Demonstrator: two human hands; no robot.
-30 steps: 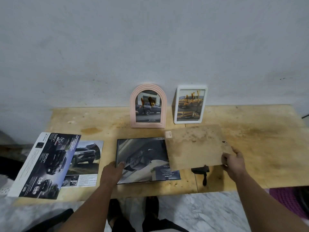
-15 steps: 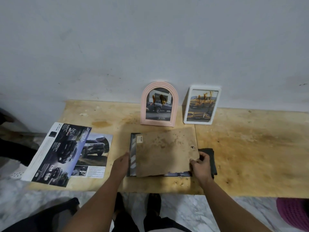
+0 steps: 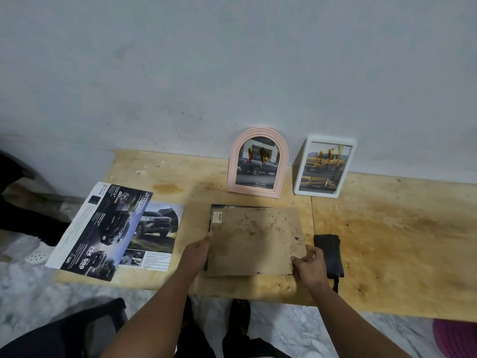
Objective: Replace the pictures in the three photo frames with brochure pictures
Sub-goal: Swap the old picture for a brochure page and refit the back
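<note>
Your two hands square the brown backing board point(image 3: 254, 240) over the third frame point(image 3: 212, 208), which lies face down on the counter point(image 3: 387, 228), only its dark edge showing along the top and left. Your left hand point(image 3: 196, 254) pinches the board's left edge, fingers curled on it; your right hand point(image 3: 308, 266) grips the near right corner, just beside a black stand piece point(image 3: 327, 254) lying on the counter.

Against the wall stand the pink arched frame point(image 3: 258, 162) and the white frame point(image 3: 325, 166), each already showing a truck picture. The opened brochure point(image 3: 108, 228) and a cut-out page point(image 3: 154, 233) lie well to the left.

To seat the board well, keep it flat, line its top edge with the frame's recess first, then press down evenly at both sides so the picture beneath does not slide or crease. The near edge looks slightly skewed; straighten it before fastening.

A second ago your right hand held the board off to the right, the car picture in the frame lay uncovered, and your left hand steadied the frame's near left corner. Half a second ago the board covered most of it. Now it sits almost fully over the frame, and both hands have closed in on its edges.
</note>
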